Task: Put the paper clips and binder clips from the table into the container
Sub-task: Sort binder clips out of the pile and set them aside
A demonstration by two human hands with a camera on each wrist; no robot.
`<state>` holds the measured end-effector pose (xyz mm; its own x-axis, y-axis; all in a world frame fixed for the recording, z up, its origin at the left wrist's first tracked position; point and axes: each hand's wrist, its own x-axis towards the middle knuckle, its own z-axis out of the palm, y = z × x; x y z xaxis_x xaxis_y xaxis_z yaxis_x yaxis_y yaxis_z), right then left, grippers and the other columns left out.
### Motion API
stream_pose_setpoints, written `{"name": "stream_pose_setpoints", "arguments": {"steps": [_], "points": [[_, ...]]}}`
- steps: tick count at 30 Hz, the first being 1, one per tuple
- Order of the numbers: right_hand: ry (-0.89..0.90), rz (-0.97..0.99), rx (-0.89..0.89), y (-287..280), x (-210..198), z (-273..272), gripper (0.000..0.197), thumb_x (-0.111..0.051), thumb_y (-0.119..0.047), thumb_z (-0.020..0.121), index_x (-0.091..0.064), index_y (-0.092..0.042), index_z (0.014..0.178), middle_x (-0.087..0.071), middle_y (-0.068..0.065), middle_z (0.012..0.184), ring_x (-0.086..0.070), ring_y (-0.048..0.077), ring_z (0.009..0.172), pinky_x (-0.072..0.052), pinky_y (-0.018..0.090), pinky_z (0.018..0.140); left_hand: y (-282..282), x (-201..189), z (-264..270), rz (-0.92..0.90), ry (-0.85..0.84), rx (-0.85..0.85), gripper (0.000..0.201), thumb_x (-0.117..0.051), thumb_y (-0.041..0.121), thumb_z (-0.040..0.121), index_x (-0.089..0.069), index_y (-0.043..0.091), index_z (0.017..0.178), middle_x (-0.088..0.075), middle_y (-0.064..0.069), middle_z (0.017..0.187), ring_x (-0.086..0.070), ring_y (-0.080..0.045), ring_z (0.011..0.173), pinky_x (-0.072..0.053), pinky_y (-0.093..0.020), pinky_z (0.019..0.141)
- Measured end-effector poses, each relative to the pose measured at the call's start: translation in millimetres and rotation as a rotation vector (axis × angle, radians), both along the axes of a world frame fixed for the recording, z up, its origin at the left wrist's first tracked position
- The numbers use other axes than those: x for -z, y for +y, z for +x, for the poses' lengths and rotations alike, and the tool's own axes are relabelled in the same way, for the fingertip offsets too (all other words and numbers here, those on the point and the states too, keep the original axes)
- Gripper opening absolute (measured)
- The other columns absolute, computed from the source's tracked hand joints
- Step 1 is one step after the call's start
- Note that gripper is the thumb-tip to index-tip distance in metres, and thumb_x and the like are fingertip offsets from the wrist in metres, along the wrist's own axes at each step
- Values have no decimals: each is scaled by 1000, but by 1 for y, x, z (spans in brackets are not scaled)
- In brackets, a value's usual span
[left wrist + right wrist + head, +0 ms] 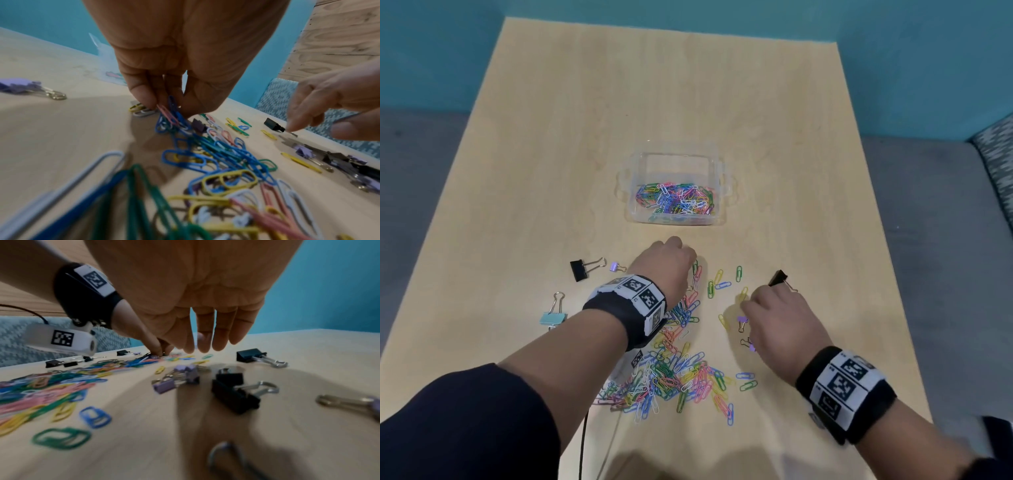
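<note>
A clear plastic container (629, 213) with several coloured paper clips in it stands mid-table. A big pile of paper clips (674, 371) lies near me. My left hand (683, 255) is at the pile's far end, and its fingertips (144, 99) pinch a small bunch of blue and pink paper clips (171, 116) just above the table. My right hand (748, 303) hovers to the right with its fingers (205, 340) hanging straight over scattered clips, beside a black binder clip (778, 277). Small lilac binder clips (742, 320) lie under it.
On the left of the table (688, 85) lie a black binder clip (578, 269), a small lilac one (614, 266) and a light blue one (553, 317). A dark cable (582, 442) runs off the near edge. A patterned cushion (996, 154) sits at the right.
</note>
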<state>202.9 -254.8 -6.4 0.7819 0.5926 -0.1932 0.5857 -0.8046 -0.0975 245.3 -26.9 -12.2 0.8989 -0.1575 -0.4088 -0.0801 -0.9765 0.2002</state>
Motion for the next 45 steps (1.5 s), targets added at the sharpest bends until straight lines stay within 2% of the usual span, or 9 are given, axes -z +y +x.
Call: {"name": "stream_pose_setpoints", "arguments": {"steps": [10,15,20,26,30,34,39,43,45], "points": [[-41,-6,-4,-7,7,-17,29,-68,-13,64,-64,-16,93,-58,3,87,-50,29,76,-40,36,62,14,3,-10,-340,-26,-297,15,-58,7,72,-51,18,78,-51,-3,87,-54,-25,74,-38,-30,58],[-29,1,-21,-3,4,-27,30,-57,-10,67,-63,-15,96,-58,5,93,-53,32,85,-43,38,67,31,-7,-18,-827,-64,-835,14,-60,5,71,-69,16,70,-63,9,65,-55,-9,52,-43,-23,53],[6,-17,-45,19,2,-30,32,-48,-15,69,-62,-16,98,-59,4,97,-52,30,89,-44,37,70,52,-9,-31,-1182,107,-1096,19,-60,-8,78,-61,7,68,-58,-17,68,-47,-20,55,-40,-23,49],[19,42,-80,63,1,-19,31,-61,-14,71,-63,-18,102,-61,1,97,-52,29,91,-47,39,72,66,-11,-44,-1098,101,-1069,16,-57,-7,86,-60,5,76,-61,-17,69,-53,-19,53,-45,-27,54],[17,52,-69,90,0,0,22,-57,-13,78,-61,-18,100,-61,2,94,-51,29,88,-45,40,70,71,-13,-49,-1045,74,-1057,13,-64,-5,73,-58,6,73,-58,-17,66,-54,-21,53,-48,-28,56],[30,38,-29,113,1,24,11,-60,-12,80,-63,-16,90,-60,5,88,-49,30,83,-41,39,67,83,-9,-61,-716,17,-877,16,-58,4,67,-61,19,71,-59,1,57,-57,-20,56,-47,-31,58],[67,-50,-44,124,5,37,9,-62,-10,77,-60,-15,85,-58,7,89,-49,31,86,-31,37,65,96,-12,-77,-469,-147,-786,21,-63,18,81,-66,25,100,-64,4,97,-60,-15,91,-44,-26,80],[97,-80,-33,123,2,39,10,-57,-19,85,-58,-17,95,-56,5,100,-47,30,97,-36,39,74,113,-19,-97,-521,-242,-844,14,-63,24,84,-66,28,96,-63,5,97,-60,-15,83,-49,-32,78],[91,-119,-49,122,1,39,13,-57,-18,84,-58,-17,97,-57,5,100,-48,30,96,-31,37,70,117,-22,-111,-544,-262,-844,12,-62,21,85,-66,28,94,-63,7,92,-61,-11,78,-47,-24,73]]}}
